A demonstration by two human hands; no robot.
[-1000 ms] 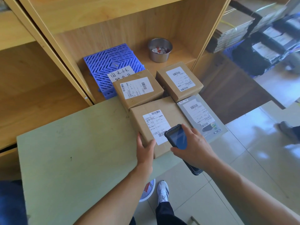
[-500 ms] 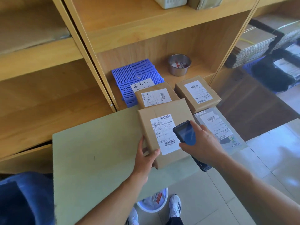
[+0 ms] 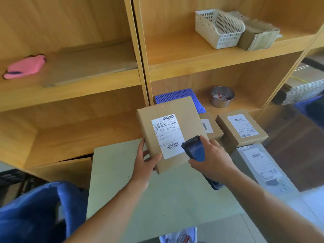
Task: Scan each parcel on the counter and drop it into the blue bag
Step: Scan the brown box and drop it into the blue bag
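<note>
My left hand grips the near left corner of a brown cardboard parcel with a white barcode label, lifted and tilted above the pale green counter. My right hand holds a dark handheld scanner whose tip lies next to the label's lower barcode. Two more brown parcels sit behind: one partly hidden, the other further right. A grey flat parcel lies at the counter's right side. The blue bag gapes at lower left beside the counter.
Wooden shelves stand behind the counter. They hold a white basket, a metal bowl, a blue plastic grid and a pink glove. Stacked flat cartons sit at right. Tiled floor lies beyond the counter's near edge.
My left hand has lifted the parcel off the counter, up and to the left, with the scanner following. The view has swung up and left, bringing the blue bag into sight.
</note>
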